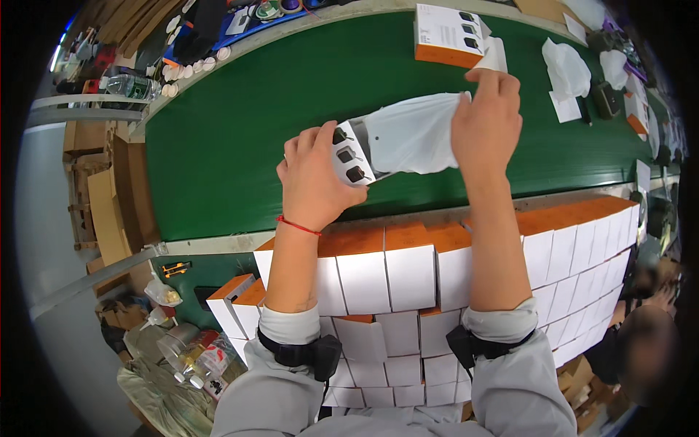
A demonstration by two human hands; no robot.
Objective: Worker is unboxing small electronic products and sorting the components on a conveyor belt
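Note:
My left hand point(314, 171) is wrapped round a small box point(352, 154) whose white face has pictures of three dark devices. A crumpled white plastic bag point(415, 135) stretches from this box toward the right, with a dark grey strip where they meet. Whether the bag goes over the box or into it, I cannot tell. At the bag's far end, my right hand point(489, 120) has its thumb and curled fingers closed on the plastic. Just beyond those fingertips, a white paper piece point(492, 55) lies beside another white and orange box point(448, 35) on the green work surface point(240, 138).
Stacked white and orange boxes point(411, 280) form a wall between me and the green surface. Crumpled white plastic point(566, 67) lies at the far right. A blue tray point(240, 25) of small items sits at the far left. Another person point(644, 342) is at the right edge.

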